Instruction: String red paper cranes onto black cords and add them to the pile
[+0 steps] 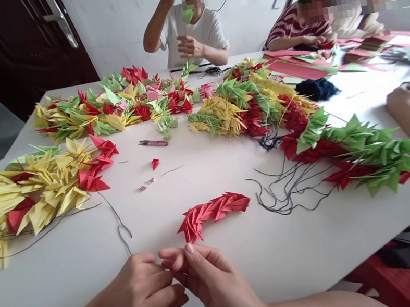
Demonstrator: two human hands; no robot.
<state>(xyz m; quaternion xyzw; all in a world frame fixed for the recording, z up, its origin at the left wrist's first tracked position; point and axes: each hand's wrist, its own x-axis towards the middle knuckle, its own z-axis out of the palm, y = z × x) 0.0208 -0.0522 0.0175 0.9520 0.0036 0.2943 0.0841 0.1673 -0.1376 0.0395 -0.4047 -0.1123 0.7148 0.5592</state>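
Note:
A curved string of folded red paper pieces lies on the white table just beyond my hands. My right hand pinches its near end between thumb and forefinger. Close beside it on the left, my left hand is closed, its fingers curled toward my right hand. A short bit of dark thread shows between the two hands; how my left fingers grip it is hidden. Dark threads trail over the table beyond my left hand.
Yellow and red folded paper is heaped at left, mixed heaps behind, green and red strings at right. Thread snips and a small red piece lie mid-table. Several people sit around the table; a red stool stands lower right.

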